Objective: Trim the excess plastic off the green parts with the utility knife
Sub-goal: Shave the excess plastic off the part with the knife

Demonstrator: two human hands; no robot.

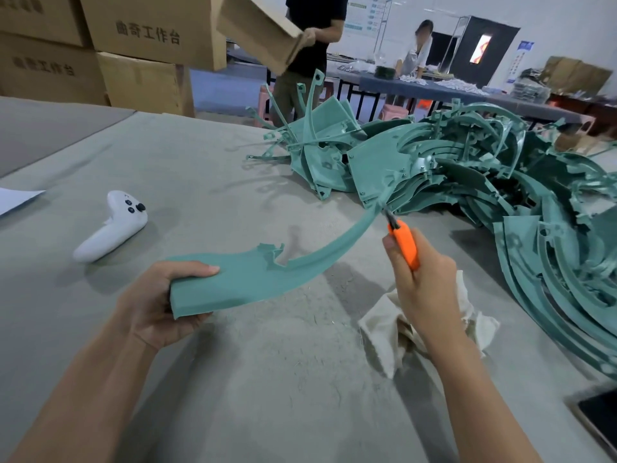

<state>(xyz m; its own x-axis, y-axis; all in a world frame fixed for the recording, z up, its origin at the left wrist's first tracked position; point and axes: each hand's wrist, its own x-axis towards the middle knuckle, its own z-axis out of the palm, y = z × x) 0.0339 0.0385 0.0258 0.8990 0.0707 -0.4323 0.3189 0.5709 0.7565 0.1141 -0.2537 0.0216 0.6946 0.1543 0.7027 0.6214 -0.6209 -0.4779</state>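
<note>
Green part (253,282) gripped by left hand (152,305); right hand (424,279) grips utility knife (404,242).

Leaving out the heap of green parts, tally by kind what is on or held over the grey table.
Green part, held: 1
Utility knife: 1
White controller: 1
Cloth: 1
Paper sheet: 1
Dark-screened device: 1
Total: 6

A white controller (112,227) and crumpled cloth (394,332) lie on the grey table (207,168).
</note>
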